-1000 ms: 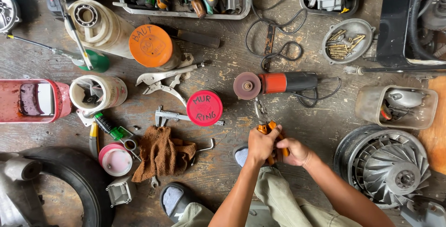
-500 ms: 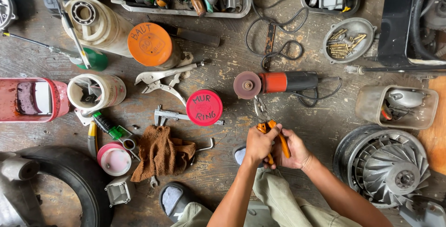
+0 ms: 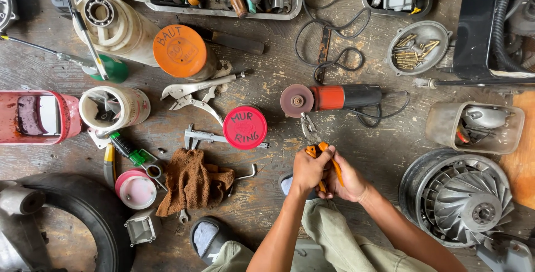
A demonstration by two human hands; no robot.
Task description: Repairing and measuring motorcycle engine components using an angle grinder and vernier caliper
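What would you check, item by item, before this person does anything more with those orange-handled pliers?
1. Both hands on the orange-handled pliers: left hand and right hand grip the handles. Ok.
2. Nose pointing away from the body. Ok.
3. Nose clear of the grey disc of the orange angle grinder: close. Cannot tell.
4. Anything held in the nose: cannot tell.
5. Grinder's black cable clear of hands. Ok.

left hand (image 3: 308, 170): fist closed, near centre | right hand (image 3: 346, 180): curled closed, touching it | forearms bare, angled in
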